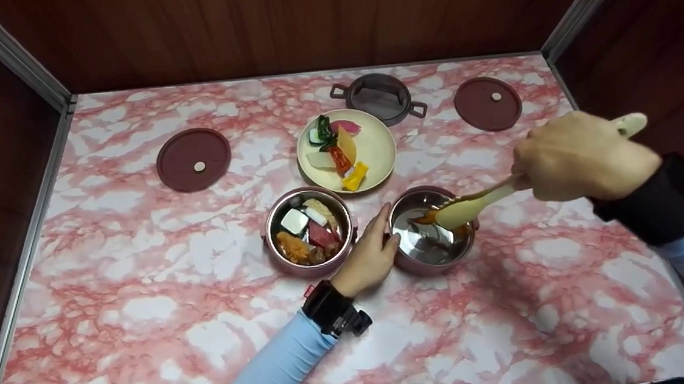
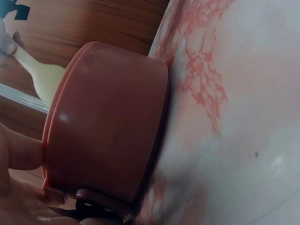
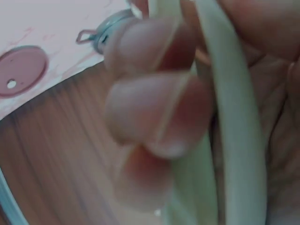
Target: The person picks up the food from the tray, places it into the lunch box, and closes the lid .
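My right hand [image 1: 583, 154] grips pale green tongs [image 1: 464, 211], their tips slanting down into the right-hand dark pink pot [image 1: 436, 264]. An orange-brown food piece [image 1: 424, 217] shows at the tips, partly hidden by the near arm. In the right wrist view my fingers [image 3: 159, 112] wrap round both tong arms [image 3: 241, 140]. My left hand [image 1: 369, 260] holds this pot at its left side, with a finger [image 2: 23, 150] against the rim and others by the side handle. Close on the left stands a matching pot [image 1: 308, 272] filled with several food pieces.
Behind the pots lies a cream plate [image 1: 380, 152] with several colourful food pieces. A dark round vessel with two side handles [image 1: 378, 94] stands behind it. Dark red round lids lie at the left [image 1: 184, 158] and right [image 1: 482, 108]. Wooden walls [image 1: 304, 24] border the marbled table [image 1: 164, 340].
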`<control>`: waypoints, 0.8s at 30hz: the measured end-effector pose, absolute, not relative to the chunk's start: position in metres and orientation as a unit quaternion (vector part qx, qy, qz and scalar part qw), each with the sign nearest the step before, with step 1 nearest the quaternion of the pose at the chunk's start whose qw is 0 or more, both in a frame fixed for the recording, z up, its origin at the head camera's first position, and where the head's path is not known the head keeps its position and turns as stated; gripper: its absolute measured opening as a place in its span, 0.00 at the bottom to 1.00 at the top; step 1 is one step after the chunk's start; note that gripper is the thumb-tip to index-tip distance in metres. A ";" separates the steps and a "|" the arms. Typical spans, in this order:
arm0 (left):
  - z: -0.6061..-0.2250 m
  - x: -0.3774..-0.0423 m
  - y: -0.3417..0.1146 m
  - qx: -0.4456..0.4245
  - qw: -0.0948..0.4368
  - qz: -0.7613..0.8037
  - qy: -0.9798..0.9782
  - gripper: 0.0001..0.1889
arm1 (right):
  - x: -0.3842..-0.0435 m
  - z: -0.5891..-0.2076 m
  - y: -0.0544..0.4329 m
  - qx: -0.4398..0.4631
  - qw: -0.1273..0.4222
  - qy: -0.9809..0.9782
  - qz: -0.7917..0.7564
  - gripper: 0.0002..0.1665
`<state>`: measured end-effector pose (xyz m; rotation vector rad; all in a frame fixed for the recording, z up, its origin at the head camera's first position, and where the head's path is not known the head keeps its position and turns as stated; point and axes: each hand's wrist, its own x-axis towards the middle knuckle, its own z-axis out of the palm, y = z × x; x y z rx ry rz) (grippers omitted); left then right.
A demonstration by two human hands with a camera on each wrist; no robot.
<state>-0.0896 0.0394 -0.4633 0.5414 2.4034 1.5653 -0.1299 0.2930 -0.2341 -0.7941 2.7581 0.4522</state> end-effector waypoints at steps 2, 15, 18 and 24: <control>-0.463 -0.090 0.039 0.185 0.113 0.532 0.818 0.33 | -0.122 -0.240 0.285 -0.280 0.099 0.941 0.164 0.14; -0.462 -0.092 0.040 0.184 0.107 0.537 0.817 0.33 | -0.111 -0.255 0.269 -0.276 0.162 0.940 0.118 0.08; -0.463 -0.092 0.040 0.184 0.108 0.537 0.816 0.33 | -0.118 -0.254 0.275 -0.252 0.164 0.946 0.119 0.07; -0.463 -0.090 0.040 0.182 0.110 0.535 0.818 0.34 | -0.119 -0.270 0.281 -0.292 0.151 0.935 0.134 0.12</control>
